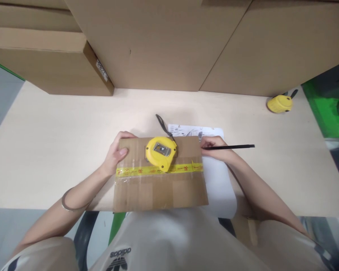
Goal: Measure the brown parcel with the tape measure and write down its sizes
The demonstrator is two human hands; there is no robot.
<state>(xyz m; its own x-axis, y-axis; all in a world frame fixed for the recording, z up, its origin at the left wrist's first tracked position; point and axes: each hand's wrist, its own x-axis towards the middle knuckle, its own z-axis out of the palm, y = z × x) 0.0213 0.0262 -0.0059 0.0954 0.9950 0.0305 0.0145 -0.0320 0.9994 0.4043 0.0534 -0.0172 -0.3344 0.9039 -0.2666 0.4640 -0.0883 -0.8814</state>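
A small cardboard box with yellow printed tape across it lies close to my body at the table's front edge. On top of it rests a yellow tape measure, its black wrist strap hanging over the far edge. My left hand grips the box's far left corner, thumb on top and fingers behind. At the far right corner, my right hand is closed around a thin black pen, which points out to the right. The hand's fingertips are partly hidden by the box. A white sheet of paper lies partly under the box.
Large cardboard boxes stand along the back of the pale table. Another box sits at the back left. A second yellow tape measure lies at the back right, near a green surface beyond the table's edge.
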